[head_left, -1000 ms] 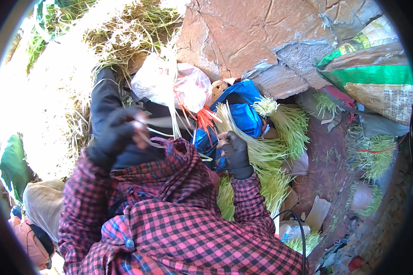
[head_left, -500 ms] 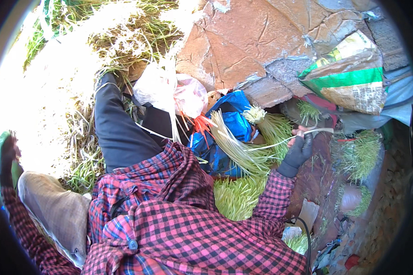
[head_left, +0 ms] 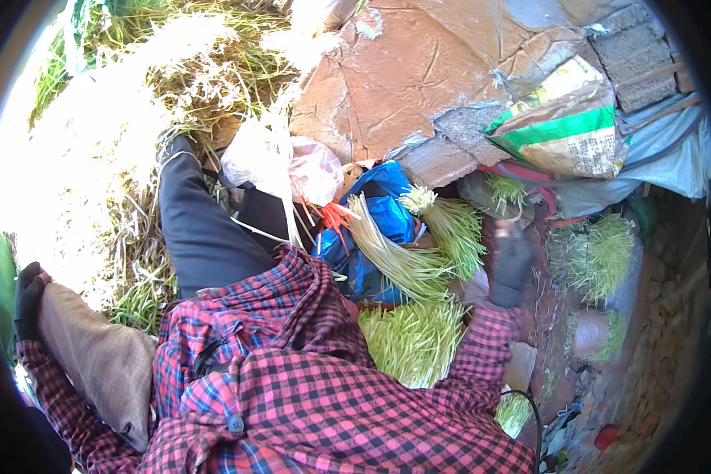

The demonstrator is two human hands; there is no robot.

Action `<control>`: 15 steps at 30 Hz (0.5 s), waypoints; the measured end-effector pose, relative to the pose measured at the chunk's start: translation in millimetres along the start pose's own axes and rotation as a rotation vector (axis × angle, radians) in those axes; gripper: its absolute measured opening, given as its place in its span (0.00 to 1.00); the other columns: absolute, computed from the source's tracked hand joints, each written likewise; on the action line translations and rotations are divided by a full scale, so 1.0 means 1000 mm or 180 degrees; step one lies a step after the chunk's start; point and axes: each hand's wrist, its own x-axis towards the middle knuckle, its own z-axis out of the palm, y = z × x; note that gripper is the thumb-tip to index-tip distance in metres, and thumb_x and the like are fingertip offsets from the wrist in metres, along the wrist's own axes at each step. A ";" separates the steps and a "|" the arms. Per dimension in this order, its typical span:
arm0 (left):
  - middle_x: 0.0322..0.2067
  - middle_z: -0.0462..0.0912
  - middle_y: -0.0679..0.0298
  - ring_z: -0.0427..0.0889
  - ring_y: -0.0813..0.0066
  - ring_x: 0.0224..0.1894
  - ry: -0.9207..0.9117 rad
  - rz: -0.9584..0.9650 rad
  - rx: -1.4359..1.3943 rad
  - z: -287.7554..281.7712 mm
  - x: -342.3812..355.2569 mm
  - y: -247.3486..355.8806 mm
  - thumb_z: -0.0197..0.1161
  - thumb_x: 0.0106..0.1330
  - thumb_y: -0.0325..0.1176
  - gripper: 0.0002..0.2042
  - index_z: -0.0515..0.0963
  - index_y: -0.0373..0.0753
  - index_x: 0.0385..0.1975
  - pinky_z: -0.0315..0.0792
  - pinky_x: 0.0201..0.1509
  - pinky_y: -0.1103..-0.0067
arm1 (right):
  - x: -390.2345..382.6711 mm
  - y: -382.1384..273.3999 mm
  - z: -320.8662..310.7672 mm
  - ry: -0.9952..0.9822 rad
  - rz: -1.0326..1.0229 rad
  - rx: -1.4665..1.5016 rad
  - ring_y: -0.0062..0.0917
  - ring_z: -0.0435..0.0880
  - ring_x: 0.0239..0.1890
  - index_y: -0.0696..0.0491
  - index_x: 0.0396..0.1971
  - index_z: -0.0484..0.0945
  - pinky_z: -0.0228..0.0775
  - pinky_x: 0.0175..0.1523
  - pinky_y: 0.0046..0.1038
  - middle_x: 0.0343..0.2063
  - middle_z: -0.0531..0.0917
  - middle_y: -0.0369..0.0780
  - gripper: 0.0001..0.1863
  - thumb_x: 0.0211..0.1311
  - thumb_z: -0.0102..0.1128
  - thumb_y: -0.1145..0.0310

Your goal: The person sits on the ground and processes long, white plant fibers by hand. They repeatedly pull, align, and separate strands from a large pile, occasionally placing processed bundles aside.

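My right hand [head_left: 513, 265], in a dark fingerless glove, hovers right of the bundled pale green stalks [head_left: 454, 225]. Motion smears its fingers, and no stalk can be made out in it. My left hand [head_left: 30, 296], gloved too, is at the far left beside my brown-clad knee [head_left: 87, 340]; its fingers are dark and partly hidden. A loose sheaf of long whitish stalks [head_left: 379, 241] lies over a blue plastic bag [head_left: 391, 197]. Below it spreads a thick pile of light green stalks [head_left: 411, 340]. Red-orange ties [head_left: 336, 215] hang beside a pinkish-white plastic bag [head_left: 292, 162].
Tied green bundles [head_left: 604, 257] lie at the right, near a second wrapped bundle [head_left: 596, 336]. A printed white sack with a green stripe [head_left: 565, 126] leans at the back right against broken brown slabs [head_left: 419, 71]. Dry grassy trimmings [head_left: 213, 71] heap at the upper left.
The long pale stalk held in my right hand is no longer visible there. My left hand has moved inward, closer to my knee. The whole view has shifted slightly.
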 end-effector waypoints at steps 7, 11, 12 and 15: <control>0.18 0.68 0.71 0.67 0.82 0.25 0.0189 -0.0055 0.0141 -0.004 -0.027 0.025 0.53 0.52 0.28 0.05 0.67 0.39 0.18 0.62 0.30 0.84 | -0.102 0.108 0.212 -0.1282 0.0384 -0.0281 0.42 0.79 0.31 0.52 0.30 0.79 0.70 0.37 0.37 0.27 0.80 0.47 0.10 0.51 0.55 0.64; 0.22 0.70 0.70 0.68 0.82 0.26 0.0189 -0.0107 -0.0037 -0.011 -0.049 0.024 0.55 0.54 0.28 0.04 0.69 0.39 0.21 0.64 0.33 0.84 | -0.099 0.113 0.241 -0.1413 0.0287 -0.0473 0.42 0.79 0.33 0.52 0.31 0.79 0.70 0.39 0.37 0.30 0.80 0.47 0.10 0.48 0.53 0.67; 0.23 0.71 0.70 0.69 0.82 0.27 0.0303 -0.0144 -0.0076 -0.015 -0.061 0.026 0.55 0.55 0.29 0.04 0.69 0.39 0.22 0.64 0.34 0.84 | -0.100 0.115 0.252 -0.1476 0.0177 -0.0354 0.42 0.79 0.34 0.52 0.31 0.79 0.70 0.39 0.36 0.30 0.80 0.47 0.11 0.47 0.52 0.68; 0.26 0.73 0.70 0.71 0.83 0.31 0.0964 -0.0132 -0.0756 -0.015 -0.096 0.023 0.54 0.58 0.29 0.04 0.71 0.37 0.25 0.66 0.38 0.85 | -0.091 0.137 0.263 -0.1478 0.0470 0.0311 0.32 0.79 0.38 0.59 0.41 0.74 0.71 0.45 0.31 0.37 0.79 0.44 0.21 0.39 0.58 0.78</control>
